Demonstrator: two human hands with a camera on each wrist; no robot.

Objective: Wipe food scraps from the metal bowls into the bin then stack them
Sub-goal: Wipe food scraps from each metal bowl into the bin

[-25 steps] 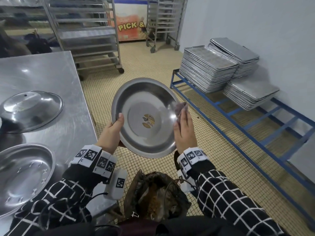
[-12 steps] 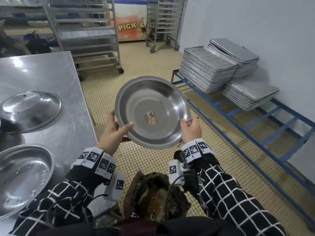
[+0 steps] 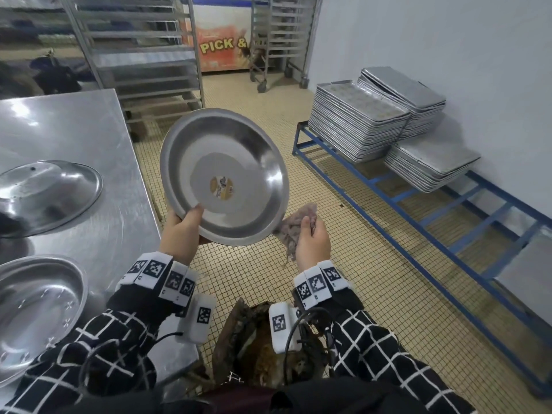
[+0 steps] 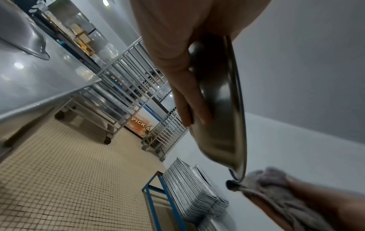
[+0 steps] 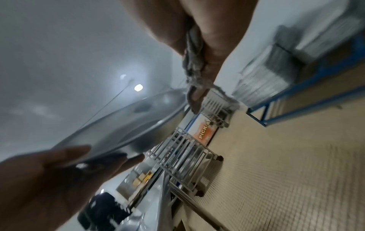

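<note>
Gripping the near-left rim of a metal bowl [image 3: 224, 177], the left hand [image 3: 182, 231] keeps its thumb inside the rim while its fingers [image 4: 189, 100] lie flat along the bowl's outer wall. The bowl is held in the air, tilted with its hollow facing the person, above the tiled floor [image 3: 343, 264] and beyond the bin [image 3: 257, 348], which sits low at the person's front with brown scraps in it. A round sticker [image 3: 221, 188] shows at the middle of the bowl's flat bottom. The right hand [image 3: 312, 237] is clenched around a grey rag [image 3: 294, 227], and the rag touches the bowl's near-right rim; the left wrist view shows the rag meeting the rim's edge.

Left of the bowl stands the steel tabletop [image 3: 77, 132]. On it lie a domed lid [image 3: 44, 192], further from the person, and a second bowl [image 3: 33, 309], nearer, hollow upward. Right of the held bowl, stacks of baking trays [image 3: 358, 127] rest on a low blue rack [image 3: 418, 210] against the wall. Beyond the bowl stand wheeled tray trolleys [image 3: 143, 61] and a cabinet reading "PICK &" [image 3: 224, 46].
</note>
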